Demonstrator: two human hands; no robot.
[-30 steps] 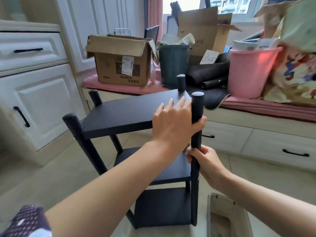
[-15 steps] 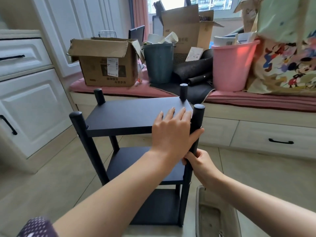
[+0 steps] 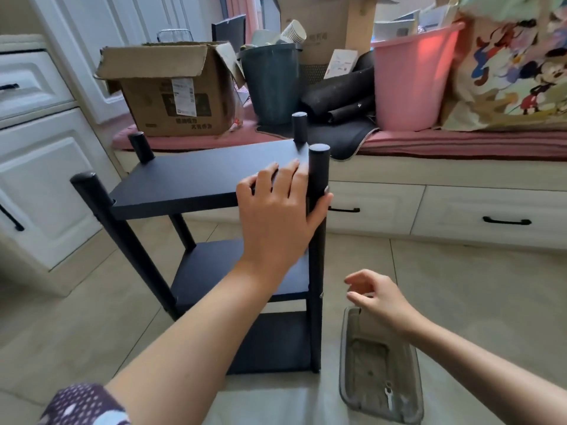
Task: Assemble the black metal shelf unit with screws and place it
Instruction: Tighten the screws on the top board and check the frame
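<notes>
Three tiers up on shelf (image 3: 196,179), placing left; left hand (image 3: 276,216) grips top corner, right hand (image 3: 380,299) loose, empty over tray (image 3: 346,357).

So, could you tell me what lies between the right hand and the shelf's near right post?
Nothing: in the head view, only bare floor tile shows between the right hand and the near right post.

Bright daylight enters from behind the cluttered bench, making the translucent pink plastic bucket (image 3: 411,78) glow. Wide-angle distortion bends the edges, and the right hand (image 3: 379,297) is slightly motion-blurred.
</notes>
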